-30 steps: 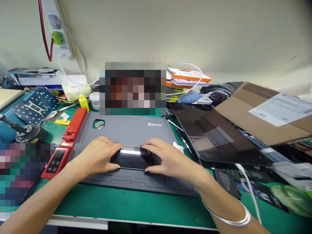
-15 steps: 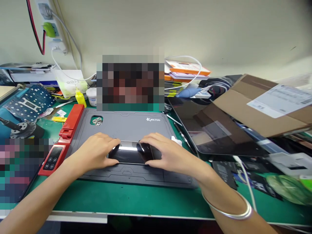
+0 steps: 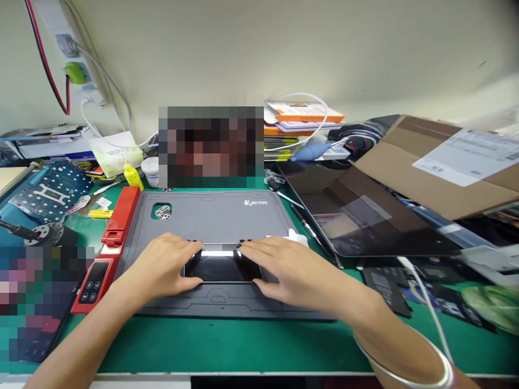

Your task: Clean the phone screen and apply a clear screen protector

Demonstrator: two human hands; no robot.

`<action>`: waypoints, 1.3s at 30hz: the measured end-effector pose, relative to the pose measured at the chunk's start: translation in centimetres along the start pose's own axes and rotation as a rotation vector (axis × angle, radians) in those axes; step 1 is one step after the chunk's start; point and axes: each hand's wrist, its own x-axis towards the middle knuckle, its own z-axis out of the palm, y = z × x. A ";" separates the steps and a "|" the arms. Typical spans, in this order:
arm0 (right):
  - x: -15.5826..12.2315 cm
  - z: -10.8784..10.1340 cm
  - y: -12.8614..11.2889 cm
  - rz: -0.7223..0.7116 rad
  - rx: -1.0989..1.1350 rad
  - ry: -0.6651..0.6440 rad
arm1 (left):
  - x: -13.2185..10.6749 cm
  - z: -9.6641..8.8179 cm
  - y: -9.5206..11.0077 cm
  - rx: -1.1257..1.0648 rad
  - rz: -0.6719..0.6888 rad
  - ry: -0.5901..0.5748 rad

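A smartphone (image 3: 221, 266) with a dark glossy screen lies sideways on the grey work mat (image 3: 211, 216). My left hand (image 3: 170, 265) grips its left end, fingers along the far edge and thumb at the near edge. At the other end my right hand (image 3: 279, 265) holds it the same way, fingers over the far edge and thumb near the close corner. A bright strip of light reflects along the upper part of the screen. The palms hide the phone's two short ends. Left of the mat is a red device (image 3: 109, 243) with a dark button panel.
A large dark glass panel (image 3: 344, 216) lies to the right, under a cardboard box (image 3: 385, 146). A yellow bottle (image 3: 132, 175) and a white tub (image 3: 151, 172) stand behind the mat. A white cable (image 3: 425, 302) runs along the right. Two areas are pixelated.
The camera view has shifted slightly, so the bench appears a little lower. Both hands keep hold of the phone; the right wrist has swung slightly outward.
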 end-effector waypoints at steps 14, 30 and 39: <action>0.2 -0.3 0.8 0.020 0.073 -0.072 | 0.0 -0.2 -0.1 -0.013 0.012 -0.006; 0.3 -0.4 0.2 -0.004 0.060 -0.068 | 0.1 0.0 0.1 -0.008 0.012 -0.018; 0.2 -0.3 0.2 -0.005 0.070 -0.048 | 0.2 0.0 0.2 -0.017 0.013 -0.033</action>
